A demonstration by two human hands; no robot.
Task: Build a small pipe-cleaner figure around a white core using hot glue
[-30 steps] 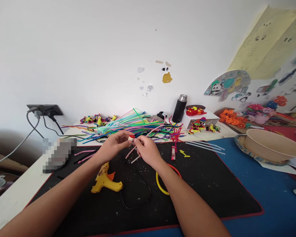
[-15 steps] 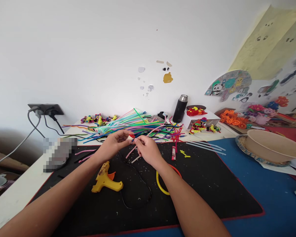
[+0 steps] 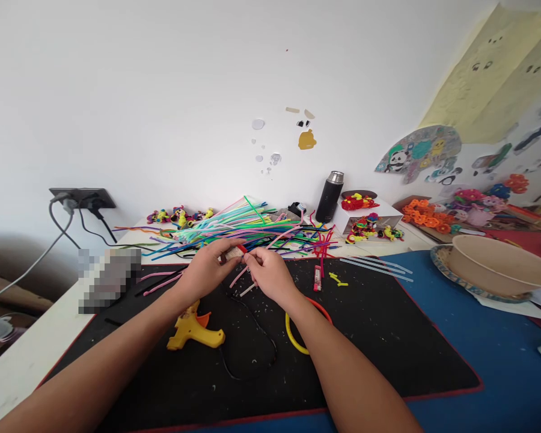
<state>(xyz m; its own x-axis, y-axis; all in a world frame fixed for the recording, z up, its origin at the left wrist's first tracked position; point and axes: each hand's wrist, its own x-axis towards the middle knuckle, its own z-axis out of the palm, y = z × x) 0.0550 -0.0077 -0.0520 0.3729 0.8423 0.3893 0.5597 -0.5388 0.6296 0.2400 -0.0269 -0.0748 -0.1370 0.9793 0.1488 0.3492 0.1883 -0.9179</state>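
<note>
Red-and-white piece (image 3: 235,254) is sitting between both hands, beyond and to the right of the yellow glue gun (image 3: 196,332) (reference item), over the far part of the black mat (image 3: 374,361).

Grip: left hand (image 3: 206,264) is pinching it between thumb and curled fingers, with almost no gap; right hand (image 3: 270,270) is meeting it at its near-right end, thumb and forefinger drawn together, apparently on its edge. Exact contact is being hidden by the fingers.

Handling (judgement): it is probably behaving as a very light thing, easily crushed or bent; slipperiness is uncertain, surface being too small to read. Best hold is likely the pale body, fingertips only, sparing the red edge.

Surroundings: pink stem (image 3: 238,278) is showing below the fingertips, beyond the glue gun to its right; cannot tell whether a hand is holding it. Yellow-and-red ring (image 3: 290,334) is lying right of the gun, partly behind the right forearm. Red packet (image 3: 317,278) and yellow scraps (image 3: 337,279) are lying farther right and beyond it. Heaped coloured stems (image 3: 234,231) are spreading well beyond the gun.
</note>
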